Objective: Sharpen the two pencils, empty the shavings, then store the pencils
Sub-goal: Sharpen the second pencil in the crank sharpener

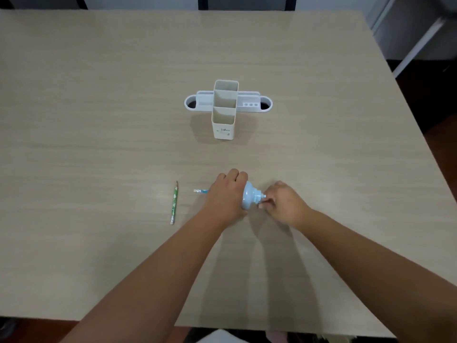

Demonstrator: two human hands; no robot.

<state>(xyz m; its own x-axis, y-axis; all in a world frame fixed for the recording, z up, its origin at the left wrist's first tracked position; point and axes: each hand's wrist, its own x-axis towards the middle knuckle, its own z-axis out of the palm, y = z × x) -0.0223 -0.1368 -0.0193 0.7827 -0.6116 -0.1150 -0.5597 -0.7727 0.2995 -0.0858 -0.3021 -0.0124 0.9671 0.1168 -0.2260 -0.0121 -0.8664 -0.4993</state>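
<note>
**Second pencil in the sharpener, crank in hand**

Head view: left hand wrapped around the blue sharpener, blue pencil protruding left. Right hand pinches the crank. Green pencil lies apart; holder beyond. Advice: brace body firmly, turn evenly

Beige table bears green pencil and white organizer.

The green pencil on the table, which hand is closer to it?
Left. The left hand is just right of the green pencil, holding the blue sharpener. The right hand is farther, beyond the sharpener.
</note>
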